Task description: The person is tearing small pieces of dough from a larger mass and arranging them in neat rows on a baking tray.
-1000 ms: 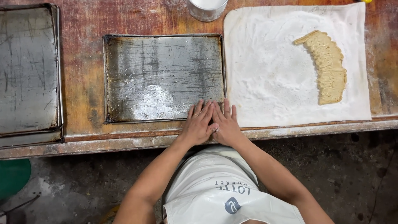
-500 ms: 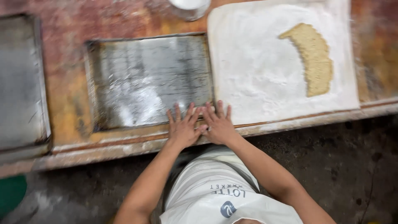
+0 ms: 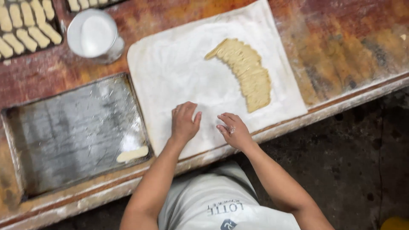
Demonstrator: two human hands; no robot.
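- Hands on the floured white cloth point(image 3: 179, 81): left hand point(image 3: 184, 122) flat, grip wide, holding nothing; right hand point(image 3: 233, 130) loosely curled, also holding nothing.
- Dough slices point(image 3: 247, 72) fanned in a curved row (overlapping), well beyond both hands.
- One dough piece point(image 3: 132, 154) on the metal tray point(image 3: 64, 132), left of the cloth on the worktop point(image 3: 349, 38).

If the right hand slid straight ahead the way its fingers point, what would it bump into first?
Probably the left hand: the right hand points leftward across the floured cloth, with only bare cloth between them.
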